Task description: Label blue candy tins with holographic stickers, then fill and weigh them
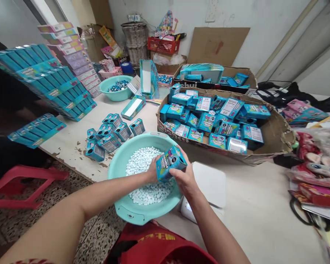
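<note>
My right hand (183, 174) is closed around a small blue candy box (166, 163), tilted above a mint-green basin (121, 205). Small white candies (148, 192) fill the basin's bottom. Behind the box, over the candies, is my left hand (152, 169); its fingers are hidden, so what it holds does not show. Several blue boxes with dark round openings (110, 142) stand left of the basin. To the right, a large cardboard box (277, 141) holds many more of the same small boxes.
A white scale-like device (209, 183) sits right of the basin. Behind are a display tray (133, 107), a smaller basin (117, 96) of wrapped candies and stacked cartons (77, 60). Filled blue trays (55, 88) rise at the left edge. A red stool (22, 183) is on the floor.
</note>
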Motion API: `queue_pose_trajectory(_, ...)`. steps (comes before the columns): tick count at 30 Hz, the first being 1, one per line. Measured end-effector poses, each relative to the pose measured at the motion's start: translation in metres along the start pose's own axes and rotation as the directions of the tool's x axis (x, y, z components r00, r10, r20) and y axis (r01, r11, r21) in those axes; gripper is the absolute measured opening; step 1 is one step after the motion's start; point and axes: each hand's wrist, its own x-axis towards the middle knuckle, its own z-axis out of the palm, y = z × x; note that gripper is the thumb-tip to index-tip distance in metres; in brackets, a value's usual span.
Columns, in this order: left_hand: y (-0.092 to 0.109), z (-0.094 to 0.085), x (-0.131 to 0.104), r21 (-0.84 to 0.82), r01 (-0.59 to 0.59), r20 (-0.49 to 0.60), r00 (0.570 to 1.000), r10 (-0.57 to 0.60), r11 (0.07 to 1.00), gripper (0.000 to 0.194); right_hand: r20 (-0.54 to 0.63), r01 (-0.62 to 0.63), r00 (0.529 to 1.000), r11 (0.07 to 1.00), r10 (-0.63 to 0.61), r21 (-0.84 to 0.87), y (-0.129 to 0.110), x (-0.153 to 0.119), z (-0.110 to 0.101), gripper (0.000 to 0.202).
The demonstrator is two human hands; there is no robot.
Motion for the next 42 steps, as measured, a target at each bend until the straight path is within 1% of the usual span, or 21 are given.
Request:
queue_pose_trajectory(1, 0.002, 0.0, -0.009, -0.07, -0.009, -0.004, 1.0, 0.009, 0.998, 0.036, -0.042, -0.015, 0.999, 1.0, 0.015, 0.0, 0.002, 0.002, 0.002, 0.094)
queue_pose_trajectory(2, 0.005, -0.005, -0.019, -0.089, -0.037, 0.055, 0.998, 0.042, 0.995, 0.036, -0.074, -0.036, 0.997, 0.999, 0.035, -0.011, 0.003, 0.004, 0.002, 0.093)
queue_pose_trajectory(3, 0.006, -0.012, -0.028, -0.056, -0.088, 0.173, 0.98, 0.097, 0.995, 0.036, -0.091, -0.061, 0.994, 0.998, 0.058, -0.03, 0.003, 0.006, 0.002, 0.092)
queue_pose_trajectory(4, 0.007, -0.022, -0.037, 0.015, -0.171, 0.328, 0.932, 0.156, 0.985, 0.035, -0.099, -0.087, 0.992, 0.995, 0.082, -0.054, 0.002, 0.008, 0.002, 0.09)
queue_pose_trajectory(5, 0.008, -0.034, -0.045, 0.091, -0.271, 0.482, 0.854, 0.196, 0.958, 0.034, -0.099, -0.113, 0.99, 0.99, 0.104, -0.082, 0.002, 0.009, 0.002, 0.087)
queue_pose_trajectory(7, 0.009, -0.058, -0.057, 0.22, -0.424, 0.695, 0.7, 0.164, 0.879, 0.03, -0.119, -0.142, 0.985, 0.981, 0.127, -0.13, 0.001, 0.011, 0.003, 0.085)
queue_pose_trajectory(8, 0.009, -0.068, -0.062, 0.281, -0.446, 0.736, 0.668, 0.108, 0.85, 0.028, -0.146, -0.143, 0.982, 0.977, 0.121, -0.157, 0.002, 0.011, 0.004, 0.086)
queue_pose_trajectory(10, 0.01, -0.082, -0.068, 0.402, -0.417, 0.751, 0.66, -0.033, 0.815, 0.025, -0.213, -0.14, 0.973, 0.964, 0.091, -0.226, 0.001, 0.011, 0.007, 0.092)
queue_pose_trajectory(13, 0.008, -0.088, -0.067, 0.519, -0.269, 0.682, 0.703, -0.203, 0.811, 0.021, -0.237, -0.164, 0.967, 0.939, 0.092, -0.302, -0.002, 0.012, 0.009, 0.098)
queue_pose_trajectory(16, 0.005, -0.087, -0.06, 0.467, 0.01, 0.525, 0.801, -0.287, 0.884, 0.014, -0.14, -0.188, 0.978, 0.939, 0.153, -0.287, -0.005, 0.011, 0.009, 0.069)
queue_pose_trajectory(17, 0.005, -0.089, -0.057, 0.394, 0.149, 0.456, 0.825, -0.334, 0.907, 0.012, -0.108, -0.178, 0.982, 0.94, 0.153, -0.29, -0.006, 0.01, 0.009, 0.058)
queue_pose_trajectory(19, 0.009, -0.094, -0.053, 0.133, 0.43, 0.332, 0.829, -0.449, 0.893, 0.015, -0.076, -0.137, 0.99, 0.934, 0.118, -0.329, -0.007, 0.007, 0.009, 0.046)
queue_pose_trajectory(21, 0.019, -0.102, -0.05, -0.236, 0.557, 0.249, 0.827, -0.504, 0.796, 0.02, -0.051, -0.081, 0.997, 0.91, 0.066, -0.407, -0.006, 0.0, 0.012, 0.041)
queue_pose_trajectory(22, 0.026, -0.105, -0.049, -0.421, 0.534, 0.205, 0.844, -0.496, 0.733, 0.023, -0.029, -0.044, 0.999, 0.887, 0.035, -0.459, -0.006, -0.003, 0.014, 0.037)
queue_pose_trajectory(25, 0.048, -0.108, -0.044, -0.808, 0.289, 0.038, 0.895, -0.444, 0.513, 0.027, 0.084, 0.106, 0.994, 0.796, -0.069, -0.596, -0.006, -0.014, 0.022, 0.027)
queue_pose_trajectory(27, 0.058, -0.103, -0.039, -0.914, 0.15, -0.042, 0.89, -0.455, 0.378, 0.028, 0.155, 0.187, 0.982, 0.733, -0.112, -0.654, -0.007, -0.019, 0.029, 0.026)
queue_pose_trajectory(29, 0.062, -0.096, -0.035, -0.95, 0.067, -0.093, 0.87, -0.484, 0.304, 0.029, 0.189, 0.224, 0.974, 0.666, -0.126, -0.711, -0.007, -0.023, 0.034, 0.027)
queue_pose_trajectory(32, 0.061, -0.086, -0.031, -0.957, 0.002, -0.158, 0.836, -0.526, 0.291, 0.029, 0.187, 0.216, 0.976, 0.584, -0.111, -0.783, -0.008, -0.026, 0.037, 0.028)
queue_pose_trajectory(35, 0.059, -0.083, -0.029, -0.937, 0.003, -0.193, 0.83, -0.524, 0.35, 0.03, 0.183, 0.207, 0.978, 0.546, -0.098, -0.812, -0.008, -0.026, 0.037, 0.03)
queue_pose_trajectory(38, 0.06, -0.083, -0.028, -0.899, 0.043, -0.21, 0.831, -0.515, 0.436, 0.032, 0.208, 0.228, 0.973, 0.544, -0.099, -0.808, -0.009, -0.023, 0.035, 0.031)
queue_pose_trajectory(42, 0.064, -0.081, -0.028, -0.882, 0.086, -0.183, 0.844, -0.504, 0.464, 0.033, 0.212, 0.229, 0.972, 0.581, -0.099, -0.781, -0.012, -0.02, 0.029, 0.029)
